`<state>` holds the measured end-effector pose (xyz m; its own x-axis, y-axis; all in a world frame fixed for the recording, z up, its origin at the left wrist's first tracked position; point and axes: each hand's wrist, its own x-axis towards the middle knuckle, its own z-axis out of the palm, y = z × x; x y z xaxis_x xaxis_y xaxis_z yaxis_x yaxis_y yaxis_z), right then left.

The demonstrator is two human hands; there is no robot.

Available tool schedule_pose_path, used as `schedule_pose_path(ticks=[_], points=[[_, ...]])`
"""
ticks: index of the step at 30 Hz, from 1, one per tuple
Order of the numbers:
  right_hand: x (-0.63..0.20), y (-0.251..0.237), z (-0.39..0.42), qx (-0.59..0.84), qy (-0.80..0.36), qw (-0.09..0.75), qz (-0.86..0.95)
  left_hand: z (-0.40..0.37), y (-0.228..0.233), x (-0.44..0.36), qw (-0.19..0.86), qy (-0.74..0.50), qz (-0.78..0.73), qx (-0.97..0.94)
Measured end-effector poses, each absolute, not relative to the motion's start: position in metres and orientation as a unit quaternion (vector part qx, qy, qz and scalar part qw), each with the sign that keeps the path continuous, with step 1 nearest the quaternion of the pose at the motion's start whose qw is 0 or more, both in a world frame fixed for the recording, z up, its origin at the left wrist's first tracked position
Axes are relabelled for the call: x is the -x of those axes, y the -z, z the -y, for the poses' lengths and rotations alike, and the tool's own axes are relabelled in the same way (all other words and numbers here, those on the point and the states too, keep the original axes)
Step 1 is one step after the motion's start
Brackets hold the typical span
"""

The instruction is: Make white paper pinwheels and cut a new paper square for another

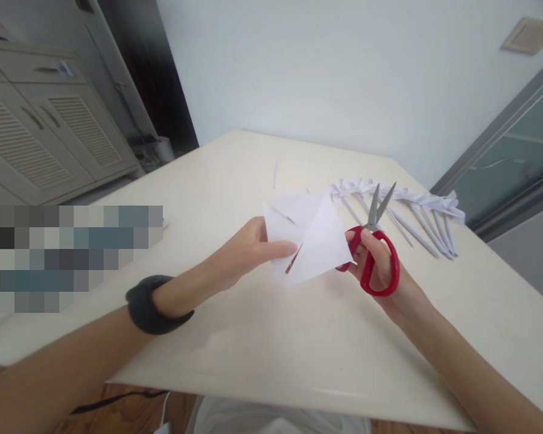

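Note:
A white sheet of paper (323, 241), with slits cut into it from its edges, is held above the table. My left hand (253, 250) pinches its left side, the thumb lying on top. My right hand (380, 265) grips red-handled scissors (382, 283), whose blades stand apart and point up and away from me. The paper's right corner reaches the right hand and overlaps part of a red handle; whether those fingers also hold the paper I cannot tell.
Pleated white paper pieces with rolled paper sticks (429, 229) lie behind the scissors. A thin white strip (275, 175) rests farther back on the cream table (262, 337). Below its front edge stands a bin with a white liner (280, 419). The left of the table is blurred out.

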<state>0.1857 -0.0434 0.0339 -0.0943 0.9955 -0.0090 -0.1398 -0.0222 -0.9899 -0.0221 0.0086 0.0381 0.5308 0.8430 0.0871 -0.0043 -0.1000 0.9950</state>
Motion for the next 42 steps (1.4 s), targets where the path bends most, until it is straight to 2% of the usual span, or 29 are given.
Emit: schedule_pose_path(ticks=[5, 11, 14, 15, 17, 20, 30, 35, 42], points=[[-0.184, -0.031, 0.044, 0.446, -0.559, 0.489, 0.499, -0.008, -0.035, 0.022, 0.603, -0.329, -0.326, -0.649], [-0.180, -0.021, 0.048, 0.456, -0.547, 0.485, 0.507, -0.010, -0.036, 0.023, 0.643, -0.352, -0.268, -0.625], [-0.177, -0.022, 0.050, 0.441, -0.548, 0.508, 0.498, -0.008, -0.041, 0.023, 0.666, -0.270, -0.202, -0.665], [-0.176, -0.023, 0.050, 0.439, -0.543, 0.518, 0.494, -0.007, -0.042, 0.022, 0.659, -0.208, -0.201, -0.694], [-0.175, -0.023, 0.050, 0.439, -0.534, 0.535, 0.485, -0.003, -0.042, 0.020, 0.611, -0.166, -0.226, -0.740], [-0.175, -0.022, 0.049, 0.440, -0.524, 0.553, 0.476, 0.000, -0.038, 0.014, 0.582, -0.206, -0.271, -0.739], [-0.176, -0.011, 0.049, 0.485, -0.497, 0.546, 0.469, -0.006, -0.032, 0.012, 0.601, -0.271, -0.299, -0.690], [-0.169, -0.011, 0.052, 0.484, -0.476, 0.565, 0.469, -0.003, -0.026, 0.008, 0.596, -0.253, -0.294, -0.703], [-0.162, -0.013, 0.058, 0.470, -0.508, 0.532, 0.488, 0.007, -0.019, 0.006, 0.608, -0.239, -0.293, -0.698]])
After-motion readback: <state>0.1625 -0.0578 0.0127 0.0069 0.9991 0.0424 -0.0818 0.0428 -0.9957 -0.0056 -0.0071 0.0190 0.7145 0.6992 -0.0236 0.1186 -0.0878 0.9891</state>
